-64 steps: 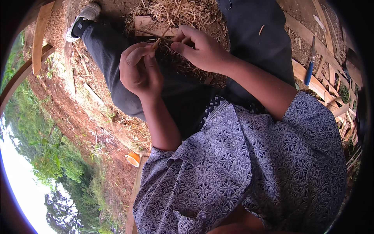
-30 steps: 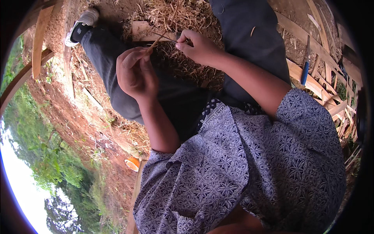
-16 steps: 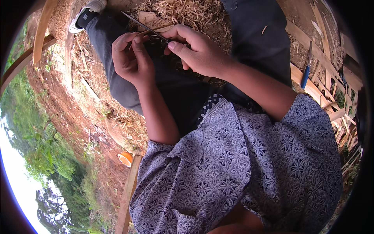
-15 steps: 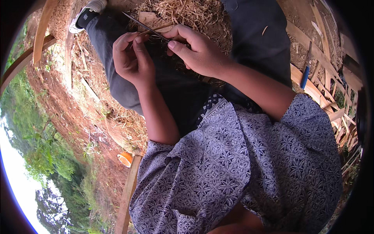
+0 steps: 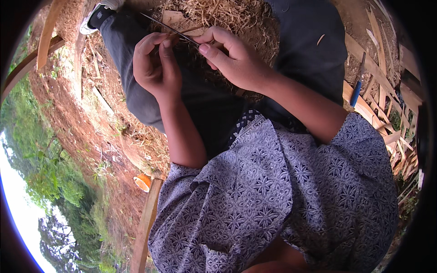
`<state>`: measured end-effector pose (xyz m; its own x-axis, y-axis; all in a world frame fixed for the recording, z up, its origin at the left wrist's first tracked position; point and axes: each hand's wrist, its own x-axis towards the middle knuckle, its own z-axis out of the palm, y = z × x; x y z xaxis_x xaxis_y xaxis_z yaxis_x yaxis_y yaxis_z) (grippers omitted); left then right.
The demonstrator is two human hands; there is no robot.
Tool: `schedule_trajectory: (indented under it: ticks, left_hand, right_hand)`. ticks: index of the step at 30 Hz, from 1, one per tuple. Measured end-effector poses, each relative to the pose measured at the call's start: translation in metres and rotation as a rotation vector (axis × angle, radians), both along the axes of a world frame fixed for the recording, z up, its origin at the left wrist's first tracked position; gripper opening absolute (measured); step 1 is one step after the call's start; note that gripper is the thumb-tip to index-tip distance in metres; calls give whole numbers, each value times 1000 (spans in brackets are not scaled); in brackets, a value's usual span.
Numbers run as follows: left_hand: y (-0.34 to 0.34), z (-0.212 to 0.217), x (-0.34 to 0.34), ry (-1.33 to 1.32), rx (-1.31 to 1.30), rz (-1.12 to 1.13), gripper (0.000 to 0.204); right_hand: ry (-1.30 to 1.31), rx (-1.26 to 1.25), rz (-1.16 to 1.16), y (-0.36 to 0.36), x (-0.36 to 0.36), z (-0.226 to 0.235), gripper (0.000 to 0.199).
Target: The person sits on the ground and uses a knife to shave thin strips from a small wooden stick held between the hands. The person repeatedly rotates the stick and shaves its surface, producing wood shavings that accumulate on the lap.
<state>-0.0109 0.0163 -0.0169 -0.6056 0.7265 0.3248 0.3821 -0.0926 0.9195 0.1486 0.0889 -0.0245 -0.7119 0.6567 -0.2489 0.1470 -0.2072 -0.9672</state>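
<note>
My right hand [image 5: 241, 61] is closed around the handle end of a knife with a thin dark blade [image 5: 157, 22]. The blade slants up and left past the fingertips of my left hand [image 5: 157, 68]. Those left fingers pinch a narrow brown wooden strip [image 5: 191, 30], which lies across the blade between my hands. My fingers cover most of the knife's handle and one end of the strip. Both hands are held above my dark trousers, between my legs.
Pale wood shavings [image 5: 227, 12] and a small flat wood piece [image 5: 173, 17] lie on the ground beyond my hands. At right, a blue-handled knife [image 5: 355, 93] rests by scattered wooden strips [image 5: 380, 68]. A plank [image 5: 148, 220] and an orange object [image 5: 143, 183] are at lower left.
Both hands and the knife have shifted slightly, and the wooden strip shows more clearly across the blade. The grips look the same; the whole view has moved a little.
</note>
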Motion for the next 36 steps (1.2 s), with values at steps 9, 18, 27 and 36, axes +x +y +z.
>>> schedule_trajectory:
  ticks: [9, 18, 27, 36]
  left_hand:
    - [0, 2, 0, 22, -19, -14, 10]
    - [0, 1, -2, -8, -9, -12, 10]
    - [1, 3, 0, 11, -22, -59, 8]
    - [0, 5, -1, 106, -65, -105, 9]
  right_hand:
    - [-64, 43, -8, 1, 4, -10, 21]
    - [-45, 71, 0, 7, 1, -20, 25]
    - [-114, 129, -10, 9, 2, -15, 23]
    - [1, -16, 74, 13, 4, -3, 25]
